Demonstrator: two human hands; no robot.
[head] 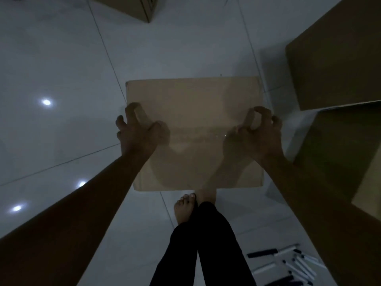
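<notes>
Your left grip (140, 129) and right grip (257, 131) clasp the box (193, 96) by its sides. It is probably light, stiff cardboard, best held at the edges.

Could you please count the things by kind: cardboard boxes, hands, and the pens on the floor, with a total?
Cardboard boxes: 4 (middle box, top box, upper right box, lower right box)
Hands: 2 (left hand, right hand)
Pens: too blurred to count
Total: 6, leaving out the pens
</notes>
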